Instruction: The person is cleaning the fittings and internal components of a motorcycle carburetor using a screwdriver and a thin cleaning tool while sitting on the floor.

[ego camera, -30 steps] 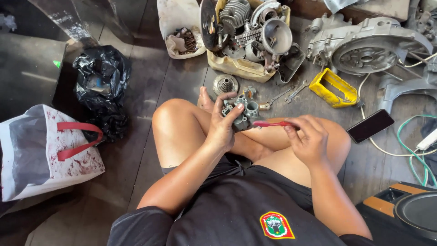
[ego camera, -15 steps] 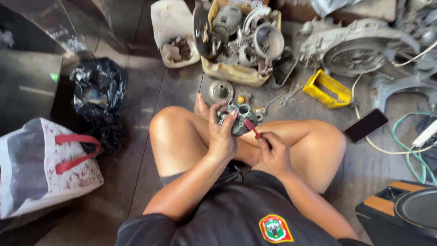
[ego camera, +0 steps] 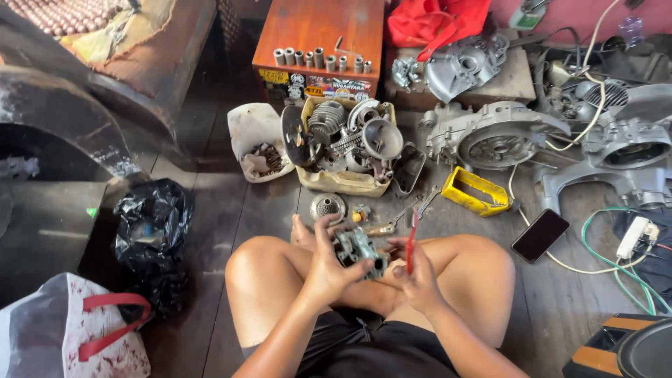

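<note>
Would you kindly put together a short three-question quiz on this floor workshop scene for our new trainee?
1. True or false: the left hand holds a small grey metal engine part.
2. What does the right hand grip?
A. a red-handled tool
B. a phone
C. a yellow tray
3. Fill in: the dark phone lies on the wooden floor beside the person's ____ knee.

Key:
1. True.
2. A; the tool stands nearly upright.
3. Right.
</note>
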